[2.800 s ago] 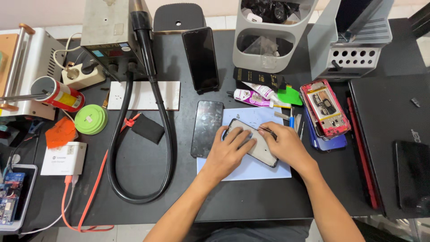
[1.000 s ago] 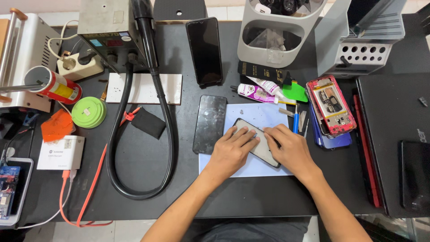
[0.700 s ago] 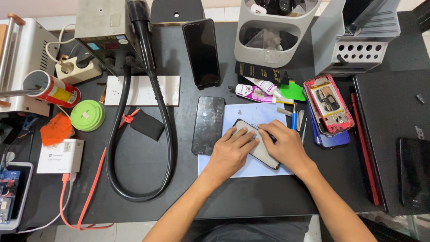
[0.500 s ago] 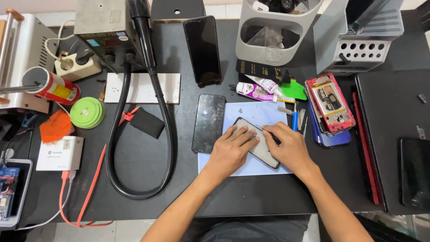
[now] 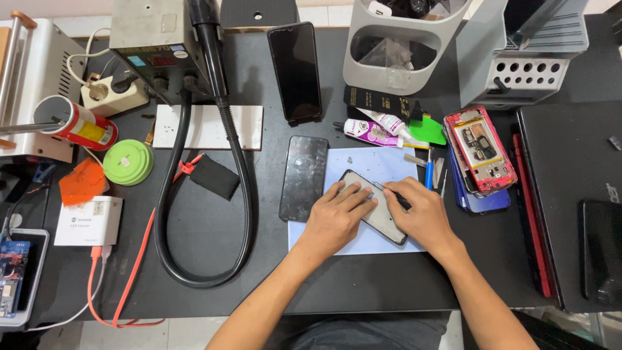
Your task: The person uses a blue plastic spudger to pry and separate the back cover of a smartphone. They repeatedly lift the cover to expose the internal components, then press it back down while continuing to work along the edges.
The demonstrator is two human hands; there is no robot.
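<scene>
Right hand (image 5: 421, 217) grip pinches a thin dark tool (image 5: 394, 196) over a flat black rectangular phone screen (image 5: 376, 216); the left hand (image 5: 337, 217), fingers spread, presses it onto pale blue paper (image 5: 369, 167).

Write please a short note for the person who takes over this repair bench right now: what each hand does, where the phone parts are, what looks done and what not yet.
Left hand: flat on the dark phone panel, pinning it on the pale blue sheet.
Right hand: holds a thin dark tool, its tip at the panel's upper edge.
Nearby: a second dark panel lies left of the sheet; an opened red phone body lies to the right on a blue one; glue tubes and a green pick lie above the sheet.
Done: red phone body is open, panel is laid on the sheet.
Left: work along the panel edge seems unfinished; nothing is reassembled.
</scene>
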